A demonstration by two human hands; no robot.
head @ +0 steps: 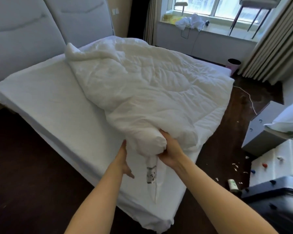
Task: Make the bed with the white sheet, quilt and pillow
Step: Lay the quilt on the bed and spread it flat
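Around the bed (46, 115): padded grey headboard (24, 36) at the far left, dark wood floor (24, 174) on both sides. Across the room, a window (215, 7) with a sill (218, 29) carrying crumpled white stuff and something yellow; chair legs (249, 19) above it. Pleated beige curtain (274, 43) at the right, a small dark-lined bin (234, 65) at its foot, a thin white cord (249, 102) trailing over the floor. Nearer on the right, a grey drawer unit (260, 130) with a plump white pillow (289, 117) lying on top (only partly in frame), a pale mat (274, 161) dotted with small coloured bits, scraps of white litter beside it.

White sheet (57, 105) stretched fairly flat over the mattress, lightly creased, corner hanging loose at the near end. Quilt (142, 85) heaped in a long puffy diagonal from headboard side to the near corner, stitched in soft wavy channels, heavily rumpled, covering the right half of the bed.

Right hand (169, 151) clenched into the quilt's near corner, bunching it into a rounded lump, a printed label tag (150, 173) dangling below. Left hand (123, 159) flat against the lump's left side, fingers straight, not curled round anything
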